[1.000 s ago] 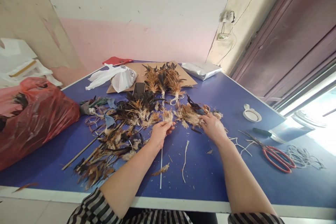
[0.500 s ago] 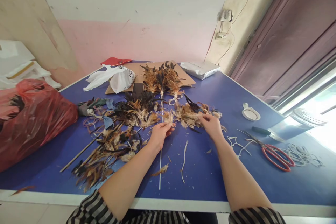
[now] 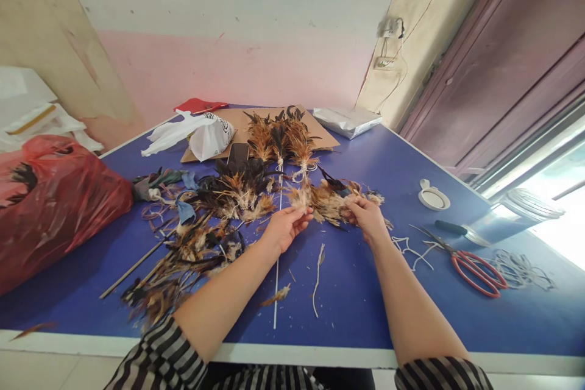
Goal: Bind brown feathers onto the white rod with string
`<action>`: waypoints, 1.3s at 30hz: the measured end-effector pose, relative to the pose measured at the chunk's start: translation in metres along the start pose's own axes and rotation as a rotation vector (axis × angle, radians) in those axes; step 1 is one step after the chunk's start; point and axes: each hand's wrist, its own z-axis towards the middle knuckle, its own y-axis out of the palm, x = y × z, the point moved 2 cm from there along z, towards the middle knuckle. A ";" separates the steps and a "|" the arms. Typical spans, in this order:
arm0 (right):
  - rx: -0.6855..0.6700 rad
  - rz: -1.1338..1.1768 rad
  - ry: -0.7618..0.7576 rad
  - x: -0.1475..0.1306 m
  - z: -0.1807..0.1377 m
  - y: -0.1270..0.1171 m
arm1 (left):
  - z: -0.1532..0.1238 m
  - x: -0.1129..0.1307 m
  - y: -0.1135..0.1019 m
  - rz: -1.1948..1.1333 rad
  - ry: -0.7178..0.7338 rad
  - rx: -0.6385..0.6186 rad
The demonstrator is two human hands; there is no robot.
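My left hand [image 3: 289, 226] is closed in a pinch on a small bunch of pale brown feathers [image 3: 300, 196], held just above the blue table [image 3: 356, 280]. My right hand [image 3: 367, 217] pinches at the near right side of a loose feather pile [image 3: 329, 202]; its fingertips are among the fluffy feathers, and which ones they hold is hard to make out. Left of my hands lie a dark feather heap [image 3: 240, 189] and another mixed heap [image 3: 192, 262]. A short white string [image 3: 319, 283] rests on the table near me, with a loose feather [image 3: 276, 296] beside it.
Tied feather bundles [image 3: 281, 134] lie on cardboard [image 3: 322, 134] at the back. To the right are red-handled scissors [image 3: 478, 271], a dark-handled knife [image 3: 461, 231], tangled string [image 3: 521, 268], a white lid [image 3: 433, 197] and a clear jar [image 3: 516, 216]. A red plastic bag [image 3: 68, 213] bulges at the left.
My left hand has moved slightly right with its feathers, closer to the pile and my right hand. A small feather now lies on the white string's upper end. The view has shifted slightly.
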 end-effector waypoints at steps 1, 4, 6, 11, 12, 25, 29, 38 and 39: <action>-0.001 -0.007 0.001 0.000 -0.001 0.001 | 0.004 0.000 0.006 -0.007 -0.037 -0.009; -0.028 0.032 0.039 0.000 -0.003 0.005 | 0.022 -0.006 0.023 -0.025 -0.154 -0.016; -0.044 0.064 0.073 0.003 -0.004 0.008 | 0.038 -0.013 0.030 -0.051 -0.224 0.044; -0.002 0.066 0.037 0.007 -0.004 0.014 | 0.076 -0.022 0.035 -0.036 -0.206 0.113; 0.017 0.068 0.017 0.007 -0.004 0.014 | 0.082 -0.022 0.034 -0.029 -0.199 0.120; 0.085 0.242 0.000 0.002 0.000 0.011 | 0.093 -0.024 0.028 0.033 -0.074 0.146; 0.051 0.221 0.043 0.007 0.001 0.011 | 0.088 -0.009 0.018 0.019 -0.008 0.242; -0.007 0.219 0.091 0.009 -0.001 0.014 | 0.070 0.008 0.028 -0.063 0.095 0.121; -0.013 0.216 0.090 0.010 -0.001 0.015 | 0.072 0.002 0.032 -0.100 0.046 0.058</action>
